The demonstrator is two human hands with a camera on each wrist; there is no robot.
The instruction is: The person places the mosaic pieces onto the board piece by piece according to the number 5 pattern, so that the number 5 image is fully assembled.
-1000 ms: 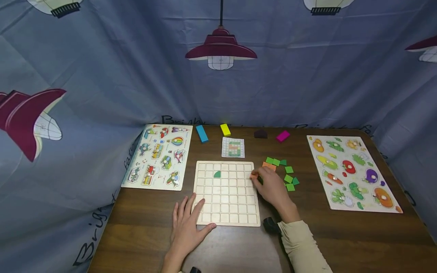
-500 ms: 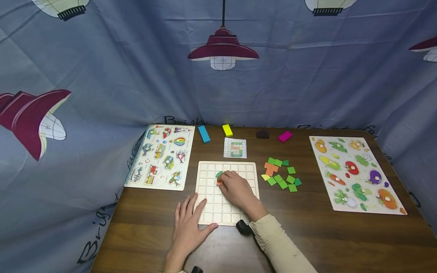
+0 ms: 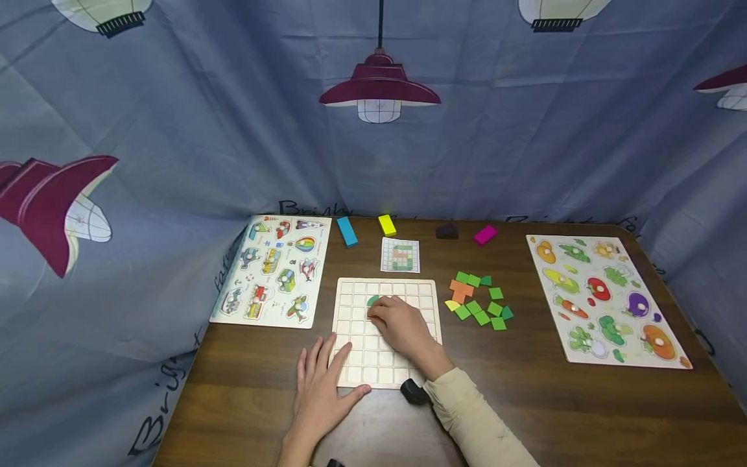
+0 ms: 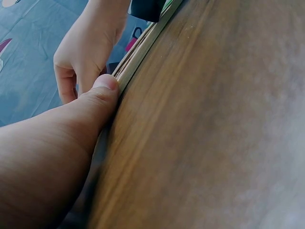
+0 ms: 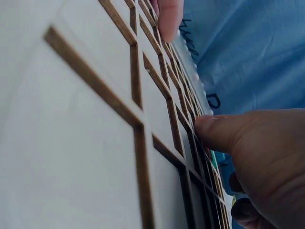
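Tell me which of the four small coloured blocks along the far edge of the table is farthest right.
The magenta block; the dark brown, yellow and blue blocks lie left of it.

2 bare hands, no gloves or rings seen. Right hand (image 3: 403,327) comes out of a long cream/beige sleeve (image 3: 478,421), cuff at the wrist, fabric lightly creased. Small black device (image 3: 414,392) sits under that wrist. Left hand (image 3: 320,392): bare forearm, another black device (image 3: 334,462) just visible at frame edge.
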